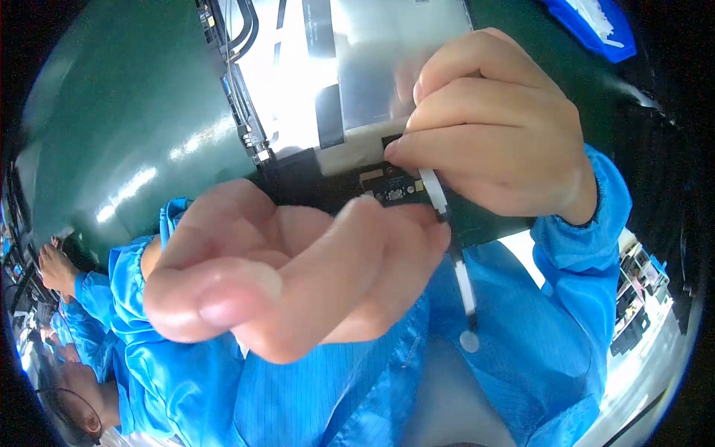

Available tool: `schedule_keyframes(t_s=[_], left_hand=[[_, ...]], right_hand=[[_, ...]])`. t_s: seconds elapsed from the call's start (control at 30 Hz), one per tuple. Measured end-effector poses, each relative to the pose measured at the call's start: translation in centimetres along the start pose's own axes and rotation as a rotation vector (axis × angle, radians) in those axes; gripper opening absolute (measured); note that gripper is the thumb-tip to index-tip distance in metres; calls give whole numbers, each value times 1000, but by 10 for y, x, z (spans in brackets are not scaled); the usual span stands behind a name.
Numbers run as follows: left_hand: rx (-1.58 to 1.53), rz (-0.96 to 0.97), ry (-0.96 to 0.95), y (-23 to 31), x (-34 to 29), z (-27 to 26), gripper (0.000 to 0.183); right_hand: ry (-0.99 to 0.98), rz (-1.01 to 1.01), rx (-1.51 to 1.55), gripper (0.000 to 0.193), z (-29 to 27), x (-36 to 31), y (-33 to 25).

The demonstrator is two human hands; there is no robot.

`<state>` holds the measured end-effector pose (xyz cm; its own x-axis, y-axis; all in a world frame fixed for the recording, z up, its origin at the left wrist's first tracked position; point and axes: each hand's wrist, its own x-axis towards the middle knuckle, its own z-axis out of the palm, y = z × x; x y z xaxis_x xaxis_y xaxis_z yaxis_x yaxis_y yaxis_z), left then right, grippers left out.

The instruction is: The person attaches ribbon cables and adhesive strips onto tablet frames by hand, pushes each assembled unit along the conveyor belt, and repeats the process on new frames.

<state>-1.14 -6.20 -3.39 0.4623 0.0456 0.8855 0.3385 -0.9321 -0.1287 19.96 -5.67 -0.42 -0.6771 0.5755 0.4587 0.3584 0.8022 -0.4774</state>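
**Flex cable strip pinched at open device's board edge**

Flex cable strip, thin, white w/ dark segments, hangs from the small dark circuit board at the near edge of an opened flat device, down past the hands to a round end tab. Right hand is curled narrow, thumb + forefinger tip pinching the strip's top end right at the board. Left hand sits below, fingers loosely curled, tips touching the board's near edge and the strip; can't tell if it actually grips anything. Device lies on a dark green desk, silver plate and black cables inside. Blue tray at far right corner of desk. Another person's hand in a blue sleeve at left edge.

Handling, my guess: strip is v. light, floppy, creases/tears easily; connector end fragile. Best hold by the flat sides near the stiffened end, not mid-length; don't tug.
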Motion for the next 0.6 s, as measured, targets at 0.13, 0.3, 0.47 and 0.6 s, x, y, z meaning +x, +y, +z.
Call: schedule_keyframes(t_s=[0.13,0.3,0.47,0.6], left_hand=[[151,80,-22,-13,-9,-5,17],[131,106,233,-13,4,21,12],[160,46,209,-8,9,32,18],[251,178,207,-15,2,32,22]], right_hand=[[19,30,54,28,-2,1,5],[1,58,58,29,-9,1,6],[64,111,36,31,-7,0,2],[0,139,22,35,-21,-8,4]])
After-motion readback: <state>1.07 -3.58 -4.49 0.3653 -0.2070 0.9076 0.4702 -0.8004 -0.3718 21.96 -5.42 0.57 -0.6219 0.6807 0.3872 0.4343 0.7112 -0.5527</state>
